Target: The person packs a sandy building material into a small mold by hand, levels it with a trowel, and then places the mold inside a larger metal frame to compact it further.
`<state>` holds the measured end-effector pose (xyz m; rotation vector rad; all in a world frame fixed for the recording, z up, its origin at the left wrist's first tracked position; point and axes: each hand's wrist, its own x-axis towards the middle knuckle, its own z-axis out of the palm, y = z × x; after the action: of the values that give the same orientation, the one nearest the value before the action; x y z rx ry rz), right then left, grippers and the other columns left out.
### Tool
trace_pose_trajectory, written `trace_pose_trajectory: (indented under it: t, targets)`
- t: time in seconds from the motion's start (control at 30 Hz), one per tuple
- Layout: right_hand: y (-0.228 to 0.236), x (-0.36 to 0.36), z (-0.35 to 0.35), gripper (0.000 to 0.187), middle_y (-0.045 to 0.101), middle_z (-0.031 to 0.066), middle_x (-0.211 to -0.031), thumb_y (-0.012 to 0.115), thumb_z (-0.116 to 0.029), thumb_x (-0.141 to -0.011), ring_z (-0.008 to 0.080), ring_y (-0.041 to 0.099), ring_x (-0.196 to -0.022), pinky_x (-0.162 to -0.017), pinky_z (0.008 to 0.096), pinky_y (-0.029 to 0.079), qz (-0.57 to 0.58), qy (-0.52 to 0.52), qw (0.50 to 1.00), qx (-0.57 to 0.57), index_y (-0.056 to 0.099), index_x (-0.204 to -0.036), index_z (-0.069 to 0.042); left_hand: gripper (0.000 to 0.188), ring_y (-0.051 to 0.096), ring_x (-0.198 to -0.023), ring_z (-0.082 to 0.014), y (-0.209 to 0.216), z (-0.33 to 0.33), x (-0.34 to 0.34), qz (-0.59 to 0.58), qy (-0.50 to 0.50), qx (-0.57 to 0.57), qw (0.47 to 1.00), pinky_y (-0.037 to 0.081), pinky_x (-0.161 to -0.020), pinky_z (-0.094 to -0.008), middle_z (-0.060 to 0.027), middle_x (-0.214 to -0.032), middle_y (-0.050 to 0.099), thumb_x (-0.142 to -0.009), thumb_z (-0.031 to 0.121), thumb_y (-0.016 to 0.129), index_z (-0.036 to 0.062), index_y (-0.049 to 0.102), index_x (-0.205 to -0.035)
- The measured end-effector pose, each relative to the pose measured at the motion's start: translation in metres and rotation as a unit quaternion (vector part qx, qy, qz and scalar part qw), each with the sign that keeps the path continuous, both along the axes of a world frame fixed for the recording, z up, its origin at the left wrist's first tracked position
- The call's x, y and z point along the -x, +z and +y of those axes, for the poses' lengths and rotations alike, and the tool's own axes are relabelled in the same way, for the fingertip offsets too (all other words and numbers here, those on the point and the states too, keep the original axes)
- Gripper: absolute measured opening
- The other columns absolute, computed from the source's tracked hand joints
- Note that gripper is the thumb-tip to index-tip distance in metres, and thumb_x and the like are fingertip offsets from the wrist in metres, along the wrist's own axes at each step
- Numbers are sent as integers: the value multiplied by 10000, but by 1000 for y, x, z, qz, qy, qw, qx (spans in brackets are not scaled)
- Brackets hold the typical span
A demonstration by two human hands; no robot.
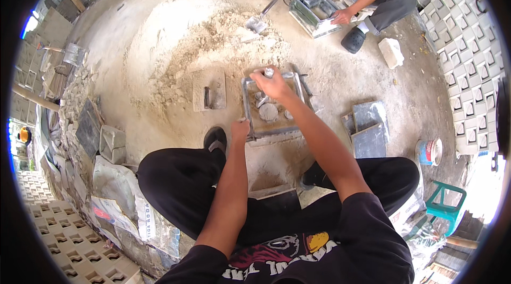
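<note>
Partly hidden handle (269, 72) in right hand (275, 86), left hand (240, 128), hold unclear

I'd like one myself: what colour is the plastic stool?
The stool is teal green, seen best in the head view.

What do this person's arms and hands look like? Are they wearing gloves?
No gloves: the left hand and the right hand are bare. Both forearms are bare too, with no watch or bracelet showing. The short sleeves are plain black.
</note>
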<state>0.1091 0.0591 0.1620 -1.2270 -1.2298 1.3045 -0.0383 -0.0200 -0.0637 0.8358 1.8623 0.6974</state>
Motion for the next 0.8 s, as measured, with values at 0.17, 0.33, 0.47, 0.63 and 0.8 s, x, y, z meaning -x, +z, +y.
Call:
trace_pose_trajectory:
  t: [0.17, 0.33, 0.47, 0.63, 0.8]
  targets:
    - [-29, -20, 11, 194, 593, 22, -689, 661, -190, -802, 95, 531, -628, -574, 277, 445, -22, -71, 996, -42, 629, -845, -4, 299, 639, -653, -217, 12, 5, -13, -72, 8, 11, 997, 490, -588, -356, -129, -698, 657, -805, 237, 637, -26, 682, -940]
    - [-16, -44, 10, 180, 583, 18, -696, 663, -161, -796, 83, 527, -625, -573, 258, 438, 107, 4, 994, 8, 607, -878, -10, 325, 619, -622, -198, -2, 3, -1, -77, 21, 21, 997, 478, -559, -346, -124, -699, 652, -810, 239, 639, -23, 668, -1000]
    - [-38, -42, 8, 153, 559, 13, -623, 589, -141, -826, 94, 486, -546, -502, 283, 387, 129, -120, 984, 7, 582, -760, -3, 323, 615, -623, -206, 6, 5, -11, -51, 3, -40, 998, 474, -588, -348, -127, -695, 651, -810, 241, 638, -25, 673, -989]
    - [-15, -32, 2, 283, 496, 7, -549, 568, -178, -856, 87, 447, -559, -521, 312, 376, 78, -250, 955, -137, 544, -644, 7, 330, 615, -631, -200, 43, -3, -18, 47, -48, -71, 995, 472, -621, -341, -120, -703, 653, -811, 235, 640, -40, 667, -991]
    - [12, -14, 6, 483, 408, 26, -504, 575, -371, -914, 110, 390, -523, -502, 324, 348, -92, -263, 956, -95, 463, -614, -9, 300, 601, -605, -171, 10, 1, -11, -49, 21, -44, 998, 462, -591, -322, -88, -668, 641, -808, 224, 636, -37, 675, -952]
